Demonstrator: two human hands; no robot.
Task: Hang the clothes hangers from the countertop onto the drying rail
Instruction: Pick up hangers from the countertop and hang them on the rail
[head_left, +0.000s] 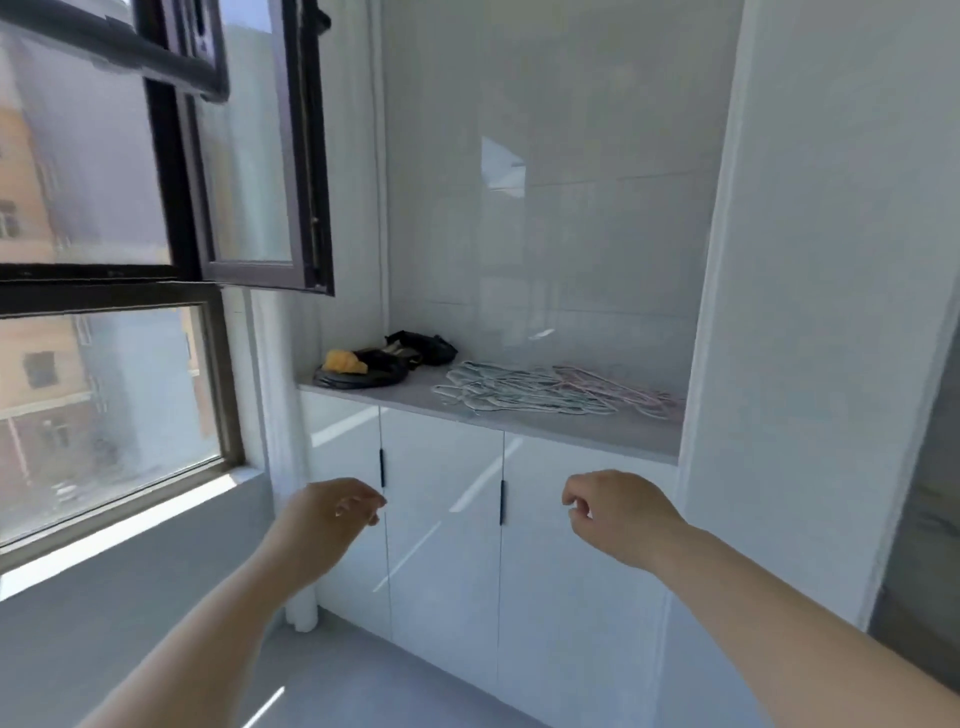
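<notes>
**Hands empty, hangers waiting in a tangle**

I am holding both hands out in front of the cabinet doors, below the countertop. My left hand and right hand are hanging loosely curled, gripping nothing. The clothes hangers are lying heaped on the countertop's right half, apart from the black clutter at its left end. I am worrying about that tangle: lifting one hanger could drag its neighbours over the edge. The drying rail is not showing, and the open window sash is jutting inward, where a raised hanger could catch.
</notes>
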